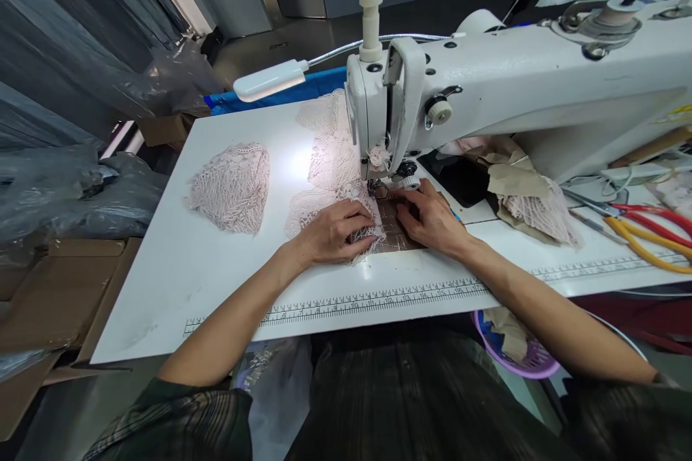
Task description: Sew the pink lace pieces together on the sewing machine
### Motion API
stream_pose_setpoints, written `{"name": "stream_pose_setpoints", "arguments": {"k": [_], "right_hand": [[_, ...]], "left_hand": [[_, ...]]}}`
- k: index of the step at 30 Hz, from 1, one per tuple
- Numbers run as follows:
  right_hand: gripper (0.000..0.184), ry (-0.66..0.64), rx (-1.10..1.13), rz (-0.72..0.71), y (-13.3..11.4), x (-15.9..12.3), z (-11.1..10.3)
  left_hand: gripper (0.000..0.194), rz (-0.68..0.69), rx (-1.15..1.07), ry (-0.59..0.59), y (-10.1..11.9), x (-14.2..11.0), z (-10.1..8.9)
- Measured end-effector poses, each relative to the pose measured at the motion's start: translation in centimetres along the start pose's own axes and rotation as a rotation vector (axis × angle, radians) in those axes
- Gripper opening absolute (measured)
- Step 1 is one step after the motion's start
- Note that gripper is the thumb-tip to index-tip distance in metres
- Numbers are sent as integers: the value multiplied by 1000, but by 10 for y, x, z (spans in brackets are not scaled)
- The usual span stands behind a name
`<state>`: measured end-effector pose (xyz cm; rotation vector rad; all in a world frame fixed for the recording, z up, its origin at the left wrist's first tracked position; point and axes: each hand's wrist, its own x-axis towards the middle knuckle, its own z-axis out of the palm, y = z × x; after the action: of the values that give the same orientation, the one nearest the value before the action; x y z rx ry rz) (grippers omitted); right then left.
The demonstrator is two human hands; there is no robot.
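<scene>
My left hand (335, 230) lies with curled fingers on a piece of pale pink lace (331, 166), gripping its near edge on the white sewing table (216, 274). My right hand (429, 215) presses down on the same lace just in front of the needle (378, 184) of the white sewing machine (486, 97), its fingers bent and close together. The lace runs from under the presser foot away towards the back of the table.
A separate heap of pink lace (231, 187) lies at the left. A small lamp (270, 79) hangs over the table. Scissors with red and yellow handles (643, 227) and more lace (535, 212) lie at the right. A purple basket (513, 346) sits below.
</scene>
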<state>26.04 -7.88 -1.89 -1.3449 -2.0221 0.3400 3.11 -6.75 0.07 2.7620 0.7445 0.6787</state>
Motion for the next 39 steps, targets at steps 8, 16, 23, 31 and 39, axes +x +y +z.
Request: {"name": "stream_pose_setpoints", "arguments": {"k": [8, 16, 23, 31, 39], "right_hand": [[34, -50, 17, 59, -4, 0, -3], [27, -50, 68, 57, -2, 3, -7], [37, -262, -23, -174, 3, 16, -11], [43, -310, -193, -255, 8, 13, -4], [38, -235, 43, -146, 9, 13, -8]], "left_hand": [[15, -51, -3, 151, 1, 2, 8], [6, -193, -175, 465, 3, 6, -4], [10, -50, -24, 231, 3, 3, 13], [7, 61, 184, 115, -2, -1, 11], [6, 123, 148, 232, -5, -1, 9]]}}
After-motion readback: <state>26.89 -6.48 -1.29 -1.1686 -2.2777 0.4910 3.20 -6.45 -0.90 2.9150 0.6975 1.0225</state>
